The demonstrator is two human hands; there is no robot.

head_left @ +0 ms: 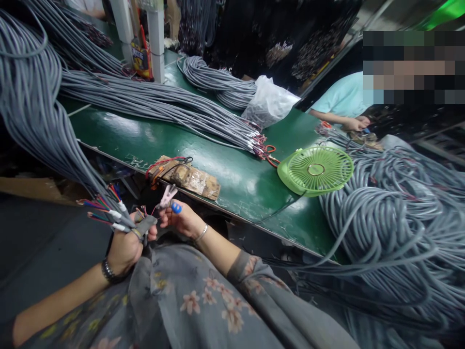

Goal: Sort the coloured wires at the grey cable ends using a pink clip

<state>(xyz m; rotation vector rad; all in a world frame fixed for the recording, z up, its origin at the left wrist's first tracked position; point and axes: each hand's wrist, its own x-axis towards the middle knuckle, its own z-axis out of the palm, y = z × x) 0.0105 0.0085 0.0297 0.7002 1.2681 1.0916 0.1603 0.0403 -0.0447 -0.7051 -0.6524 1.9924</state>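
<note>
My left hand is closed around the ends of several grey multi-core cables, held close to my body. Coloured wires fan out past white sleeves at their stripped ends. Beside its thumb, one grey cable end points toward my right hand, thin wires showing at its tip. The right fingers are bent around a small pale-pink, clip-like tool; its exact kind is unclear. Something blue shows at those fingers. A thin reddish wire seems to run between the hands.
Long grey cable bundles lie along the green table. Near its front edge is a taped wooden block. A green fan stands right of it, beside heaped cables. Across the table, another person's hands handle wires.
</note>
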